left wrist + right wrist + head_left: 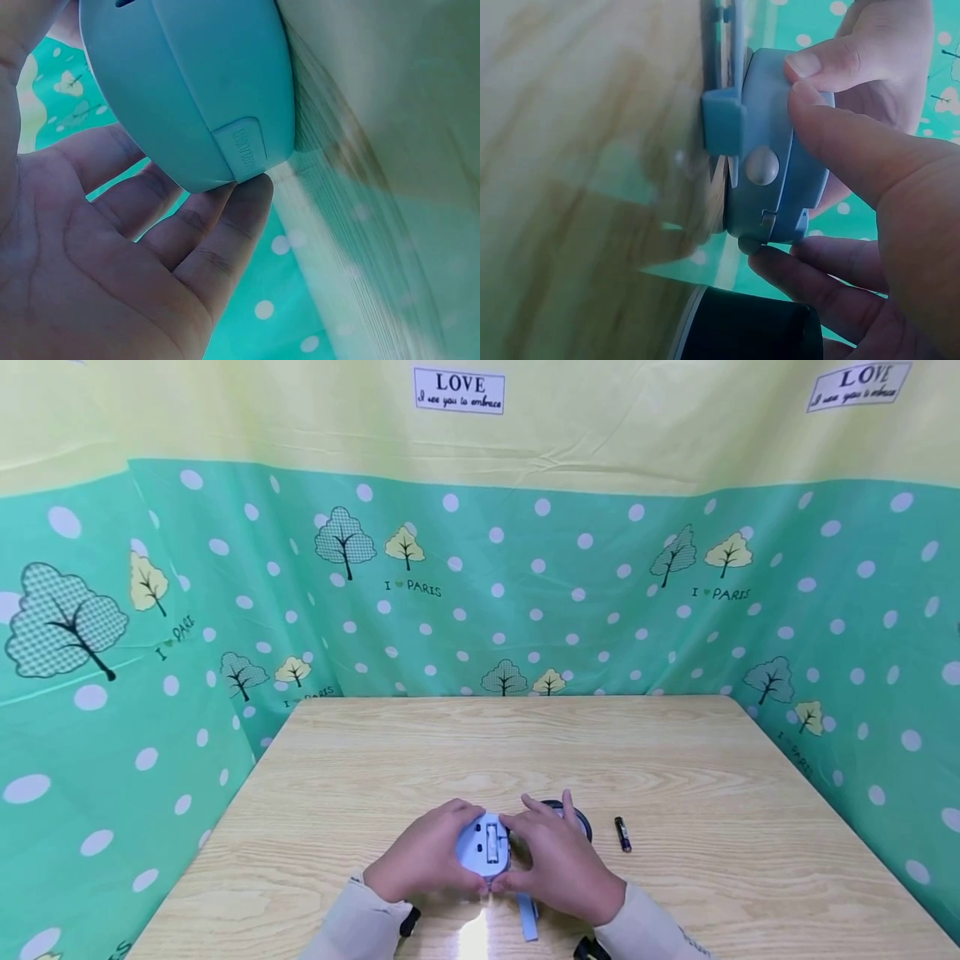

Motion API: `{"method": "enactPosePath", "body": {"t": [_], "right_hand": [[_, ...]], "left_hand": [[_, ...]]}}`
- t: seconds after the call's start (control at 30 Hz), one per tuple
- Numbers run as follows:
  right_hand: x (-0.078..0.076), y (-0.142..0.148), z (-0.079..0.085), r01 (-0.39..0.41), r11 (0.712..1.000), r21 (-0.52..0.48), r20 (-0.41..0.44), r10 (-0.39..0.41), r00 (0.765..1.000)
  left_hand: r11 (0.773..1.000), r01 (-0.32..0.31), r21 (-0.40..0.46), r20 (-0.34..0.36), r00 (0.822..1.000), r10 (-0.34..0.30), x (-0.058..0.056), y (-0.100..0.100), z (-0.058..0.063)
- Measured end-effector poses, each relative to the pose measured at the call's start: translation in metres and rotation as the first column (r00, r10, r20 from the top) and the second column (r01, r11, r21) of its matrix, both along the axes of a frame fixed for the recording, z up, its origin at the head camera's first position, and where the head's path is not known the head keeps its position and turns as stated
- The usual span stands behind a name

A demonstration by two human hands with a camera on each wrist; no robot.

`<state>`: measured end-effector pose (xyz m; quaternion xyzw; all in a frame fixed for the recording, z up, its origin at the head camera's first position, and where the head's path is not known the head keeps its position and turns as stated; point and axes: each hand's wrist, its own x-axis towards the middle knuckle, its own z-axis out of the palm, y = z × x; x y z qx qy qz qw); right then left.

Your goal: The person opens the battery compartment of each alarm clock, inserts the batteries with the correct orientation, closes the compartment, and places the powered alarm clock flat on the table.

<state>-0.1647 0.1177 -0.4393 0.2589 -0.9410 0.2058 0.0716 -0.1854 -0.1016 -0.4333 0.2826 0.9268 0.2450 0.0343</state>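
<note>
A light blue, rounded battery-powered device [471, 857] lies on the table with its battery side up. One battery [492, 843] sits in its open slot. My left hand [423, 860] grips the left side, its fingertips against the casing [195, 82] in the left wrist view. From the other side my right hand [558, 868] holds the device, thumb on the near edge beside the left thumb. In the right wrist view, that side of the casing [769, 90] carries a round silvery button [762, 165].
A loose dark battery [622, 834] lies to the right on the wooden table [360, 760]. Partly hidden behind my right hand is a round black-rimmed object [587, 828]. A flat blue strip [528, 918] lies near my right wrist. A patterned curtain [525, 585] surrounds the table.
</note>
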Motion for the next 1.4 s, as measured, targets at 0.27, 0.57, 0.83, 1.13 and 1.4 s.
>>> {"method": "enactPosePath", "body": {"t": [0.27,0.57,0.83,1.13,1.4], "right_hand": [[0.0018,0.0025,0.0028,0.009,1.0,0.013,-0.004,-0.009,1.0],[0.0034,0.0032,0.0056,-0.03,1.0,0.008,-0.043,0.031,0.999],[0.0046,0.0016,0.0043,-0.085,0.994,0.071,-0.097,0.092,0.991],[0.0092,-0.0013,0.0094,-0.095,0.99,0.099,-0.112,0.106,0.988],[0.0062,0.0057,0.0091,-0.109,0.992,0.066,-0.112,0.116,0.987]], "left_hand": [[1.0,0.0,-0.012,-0.002,1.0,0.0,0.0,0.0008,0.0016],[1.0,0.0,-0.007,0.005,1.0,0.0,0.0001,0.0004,0.0023],[1.0,-0.001,-0.023,-0.003,1.0,0.001,0.0,-0.0008,0.0019],[1.0,0.001,-0.024,-0.003,1.0,-0.001,-0.0001,-0.0013,0.001],[1.0,-0.006,-0.019,0.012,1.0,0.006,0.0012,-0.0005,0.0033]]}}
